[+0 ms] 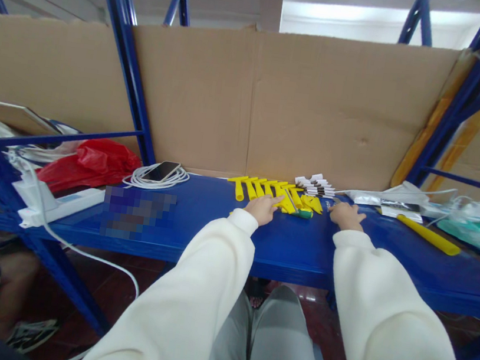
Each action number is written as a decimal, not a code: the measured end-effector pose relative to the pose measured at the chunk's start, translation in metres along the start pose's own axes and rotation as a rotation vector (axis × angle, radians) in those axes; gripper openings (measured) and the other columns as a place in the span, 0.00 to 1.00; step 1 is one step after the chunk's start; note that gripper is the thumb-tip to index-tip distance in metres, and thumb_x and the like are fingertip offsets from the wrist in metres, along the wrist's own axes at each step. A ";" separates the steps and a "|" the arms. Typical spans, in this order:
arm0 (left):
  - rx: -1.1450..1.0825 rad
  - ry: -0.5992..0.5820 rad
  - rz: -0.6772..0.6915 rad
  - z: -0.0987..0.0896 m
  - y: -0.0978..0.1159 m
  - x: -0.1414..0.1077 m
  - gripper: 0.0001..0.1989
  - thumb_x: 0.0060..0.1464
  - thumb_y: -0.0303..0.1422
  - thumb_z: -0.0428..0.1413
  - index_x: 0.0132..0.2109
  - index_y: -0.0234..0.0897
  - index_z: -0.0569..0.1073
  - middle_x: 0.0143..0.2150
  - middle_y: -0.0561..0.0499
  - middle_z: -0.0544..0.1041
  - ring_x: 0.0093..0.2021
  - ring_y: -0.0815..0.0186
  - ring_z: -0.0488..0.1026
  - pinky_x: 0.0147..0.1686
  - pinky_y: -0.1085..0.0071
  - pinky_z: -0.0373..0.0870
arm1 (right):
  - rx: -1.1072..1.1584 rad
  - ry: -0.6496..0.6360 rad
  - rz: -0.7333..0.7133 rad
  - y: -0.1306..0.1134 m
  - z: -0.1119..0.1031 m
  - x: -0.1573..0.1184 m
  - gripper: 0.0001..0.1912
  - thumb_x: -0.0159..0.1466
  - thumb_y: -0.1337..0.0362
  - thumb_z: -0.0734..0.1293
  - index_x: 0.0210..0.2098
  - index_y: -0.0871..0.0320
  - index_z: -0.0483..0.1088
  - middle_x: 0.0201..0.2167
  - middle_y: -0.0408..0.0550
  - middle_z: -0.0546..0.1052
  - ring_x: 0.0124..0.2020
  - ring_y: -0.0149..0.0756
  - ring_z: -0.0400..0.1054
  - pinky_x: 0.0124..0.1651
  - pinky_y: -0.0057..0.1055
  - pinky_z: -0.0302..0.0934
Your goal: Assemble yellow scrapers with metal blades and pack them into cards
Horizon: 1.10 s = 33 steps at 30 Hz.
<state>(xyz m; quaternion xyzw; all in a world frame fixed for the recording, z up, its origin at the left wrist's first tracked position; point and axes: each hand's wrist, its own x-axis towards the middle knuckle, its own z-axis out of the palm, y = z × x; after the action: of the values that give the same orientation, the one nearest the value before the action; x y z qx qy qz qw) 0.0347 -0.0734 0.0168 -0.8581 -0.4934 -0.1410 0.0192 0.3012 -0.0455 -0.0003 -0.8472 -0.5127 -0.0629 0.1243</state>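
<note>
Nearest, in front of the row of yellow pieces, are the person's grey-clad legs and two white sleeves, below the edge of the blue shelf on which the row lies. The left hand is at the row's near side, a finger reaching over the yellow pieces; whether its fingertips are closed on one cannot be told. A green-ended tool lies just at the row's near right side. The right hand is just right of the row, fingertips down near the shelf and bent toward it; what they pinch, if anything, is too small to tell. Further right of the row lies a yellow tube; well left of it are a red bag and a coiled white cable with a phone on top. Just behind the row's right end are white, dark-banded pieces, and behind everything stands a cardboard panel.
</note>
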 end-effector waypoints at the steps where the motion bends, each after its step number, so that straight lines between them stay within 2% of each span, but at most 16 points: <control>1: 0.001 -0.003 0.005 0.000 0.000 0.000 0.27 0.69 0.31 0.48 0.72 0.50 0.64 0.58 0.46 0.77 0.58 0.58 0.76 0.58 0.66 0.71 | 0.005 -0.020 0.015 -0.002 -0.002 -0.002 0.23 0.67 0.64 0.60 0.60 0.56 0.73 0.60 0.64 0.74 0.64 0.60 0.61 0.57 0.60 0.60; 4: 0.010 -0.020 0.026 -0.001 0.000 0.000 0.27 0.69 0.31 0.47 0.72 0.53 0.64 0.57 0.47 0.77 0.58 0.59 0.76 0.57 0.67 0.71 | 0.015 -0.070 0.028 -0.007 -0.009 -0.009 0.23 0.68 0.65 0.60 0.60 0.59 0.73 0.64 0.62 0.72 0.68 0.58 0.57 0.63 0.60 0.55; 8: 0.009 -0.037 0.032 -0.002 0.001 0.000 0.26 0.69 0.30 0.47 0.70 0.53 0.66 0.56 0.47 0.77 0.58 0.59 0.76 0.57 0.68 0.70 | -0.018 -0.042 -0.026 -0.011 -0.011 -0.012 0.24 0.67 0.66 0.59 0.60 0.64 0.73 0.63 0.66 0.71 0.67 0.58 0.57 0.64 0.59 0.54; 12: 0.003 -0.036 0.030 -0.001 0.000 0.000 0.26 0.69 0.30 0.47 0.70 0.52 0.67 0.56 0.47 0.77 0.58 0.59 0.76 0.57 0.68 0.70 | -0.038 -0.029 -0.103 -0.012 -0.007 -0.010 0.23 0.66 0.68 0.60 0.59 0.60 0.74 0.61 0.64 0.72 0.65 0.58 0.59 0.62 0.59 0.56; 18: -0.020 -0.018 0.032 0.001 0.000 0.000 0.25 0.68 0.30 0.50 0.68 0.52 0.69 0.55 0.47 0.77 0.58 0.59 0.76 0.58 0.68 0.71 | -0.001 -0.127 -0.042 -0.017 -0.005 -0.006 0.25 0.67 0.64 0.64 0.63 0.59 0.71 0.65 0.65 0.68 0.68 0.59 0.58 0.63 0.55 0.58; 22: -0.030 -0.018 0.033 0.001 -0.001 0.000 0.25 0.67 0.30 0.50 0.67 0.52 0.71 0.56 0.47 0.78 0.58 0.59 0.76 0.58 0.67 0.71 | 0.035 -0.134 -0.018 -0.018 -0.004 -0.003 0.26 0.65 0.64 0.66 0.62 0.57 0.72 0.63 0.65 0.71 0.67 0.61 0.61 0.62 0.56 0.61; 29: -0.033 -0.019 0.031 0.001 -0.001 0.000 0.24 0.67 0.30 0.51 0.67 0.52 0.72 0.56 0.48 0.78 0.58 0.60 0.76 0.58 0.68 0.71 | 0.068 -0.121 -0.019 -0.017 -0.004 -0.003 0.26 0.64 0.65 0.65 0.61 0.63 0.73 0.62 0.68 0.72 0.66 0.60 0.63 0.62 0.54 0.62; 33: -0.033 -0.012 0.028 0.001 0.000 0.000 0.24 0.67 0.30 0.51 0.67 0.52 0.71 0.56 0.48 0.78 0.58 0.60 0.76 0.58 0.68 0.71 | 0.045 -0.169 -0.002 -0.018 -0.005 -0.003 0.27 0.64 0.64 0.65 0.62 0.62 0.72 0.64 0.66 0.71 0.67 0.59 0.62 0.64 0.53 0.61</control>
<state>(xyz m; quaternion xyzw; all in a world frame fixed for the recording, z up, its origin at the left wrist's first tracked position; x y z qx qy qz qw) 0.0347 -0.0730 0.0156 -0.8659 -0.4791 -0.1435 0.0040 0.2840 -0.0420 0.0066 -0.8459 -0.5236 0.0203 0.0997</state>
